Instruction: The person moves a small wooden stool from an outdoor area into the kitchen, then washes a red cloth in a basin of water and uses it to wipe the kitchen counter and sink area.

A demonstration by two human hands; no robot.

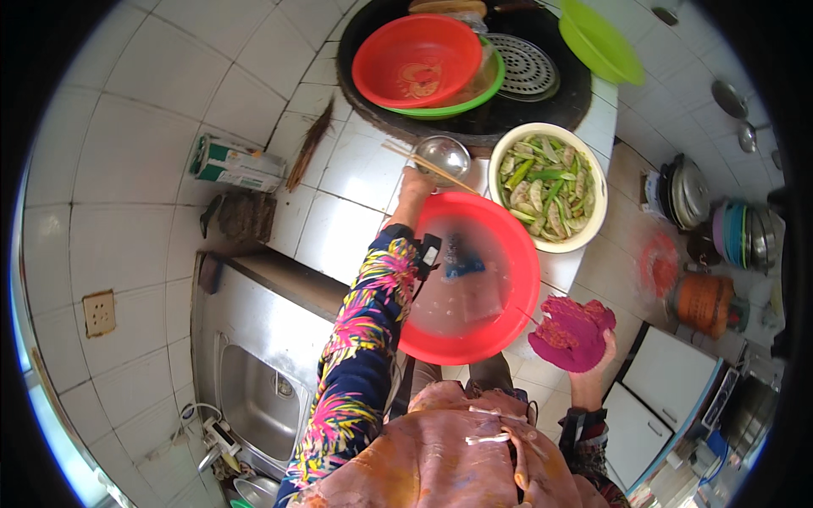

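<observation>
My left hand (416, 183) reaches across the tiled counter to the near left edge of a small steel bowl (443, 157). A pair of wooden chopsticks (438, 171) lies across that bowl, close to my fingers; whether they grip the bowl or the chopsticks is hidden. In my right hand (600, 355), off the counter's right side, is a magenta and orange knitted cloth (568, 336). Between my arms, a red plastic basin (524, 273) holds cloudy water with a dark blue item (465, 265) and a pale flat piece in it.
A cream basin (600, 197) of green bean pods stands at the counter's right edge. Behind, red (406, 47) and green basins sit on a dark round stove top beside a perforated steel plate (521, 66). A steel sink (260, 400) lies left; an orange gas cylinder (702, 305) stands right.
</observation>
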